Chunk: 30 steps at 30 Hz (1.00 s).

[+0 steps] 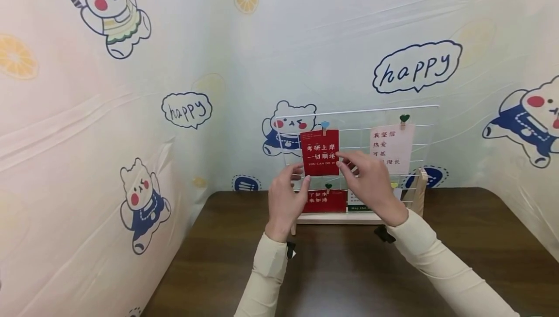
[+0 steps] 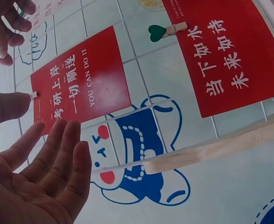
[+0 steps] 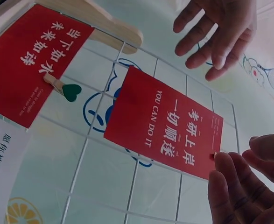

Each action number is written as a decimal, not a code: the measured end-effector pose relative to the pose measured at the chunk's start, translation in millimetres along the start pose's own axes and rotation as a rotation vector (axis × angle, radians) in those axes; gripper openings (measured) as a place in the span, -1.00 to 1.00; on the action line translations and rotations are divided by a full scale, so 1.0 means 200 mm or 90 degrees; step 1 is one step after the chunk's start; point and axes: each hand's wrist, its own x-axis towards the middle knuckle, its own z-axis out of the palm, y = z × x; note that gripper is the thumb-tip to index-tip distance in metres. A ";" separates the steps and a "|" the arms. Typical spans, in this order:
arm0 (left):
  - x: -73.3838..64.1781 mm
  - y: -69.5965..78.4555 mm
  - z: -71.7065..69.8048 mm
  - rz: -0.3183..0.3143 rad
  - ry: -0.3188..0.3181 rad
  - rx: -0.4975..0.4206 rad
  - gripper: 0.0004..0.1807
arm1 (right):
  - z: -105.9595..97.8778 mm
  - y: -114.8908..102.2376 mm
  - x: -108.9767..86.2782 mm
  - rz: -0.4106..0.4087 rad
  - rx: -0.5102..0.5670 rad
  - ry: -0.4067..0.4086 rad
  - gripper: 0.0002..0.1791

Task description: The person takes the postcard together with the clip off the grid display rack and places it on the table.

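- The upper red card [image 1: 320, 152] hung on the white wire grid [image 1: 358, 111], 1 blue heart clip [image 1: 325, 125] at its top edge.
- The left hand [image 1: 286, 200] was at the card's lower left, thumb and fingers spread apart.
- The right hand [image 1: 371, 181] was at its right edge, fingers loosely bent; whether it touched the card, I could not tell.
- 1 lower red card [image 1: 325, 204] hung below, 1 pale card [image 1: 391, 146] to the right.

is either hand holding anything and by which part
Nothing appears to be held; the left hand and the right hand are beside the upper red card, which hangs clipped on the wire grid.
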 end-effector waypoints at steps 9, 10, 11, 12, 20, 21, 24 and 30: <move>0.04 -0.02 0.01 -0.019 -0.001 -0.014 -0.54 | 0.00 0.01 0.11 -0.001 -0.016 0.007 -0.70; 0.04 -0.02 0.01 -0.022 0.000 -0.015 -0.54 | 0.01 0.01 0.12 0.000 -0.017 0.008 -0.70; 0.05 -0.02 0.01 -0.024 0.000 -0.018 -0.54 | 0.01 0.02 0.13 0.001 -0.018 0.010 -0.70; 0.05 -0.01 0.01 -0.024 -0.001 -0.018 -0.54 | 0.01 0.02 0.13 0.002 -0.019 0.012 -0.70; 0.10 0.01 0.01 -0.022 0.007 -0.016 -0.53 | -0.01 0.04 0.22 0.003 -0.042 0.003 -0.69; 0.11 0.01 0.01 -0.021 0.006 -0.016 -0.53 | -0.01 0.05 0.23 0.004 -0.044 0.002 -0.69; 0.12 0.01 0.01 -0.022 0.005 -0.019 -0.51 | -0.01 0.04 0.27 0.009 -0.051 -0.001 -0.68; 0.13 0.00 0.01 -0.037 0.002 -0.008 -0.49 | 0.01 0.04 0.31 0.012 -0.066 -0.014 -0.68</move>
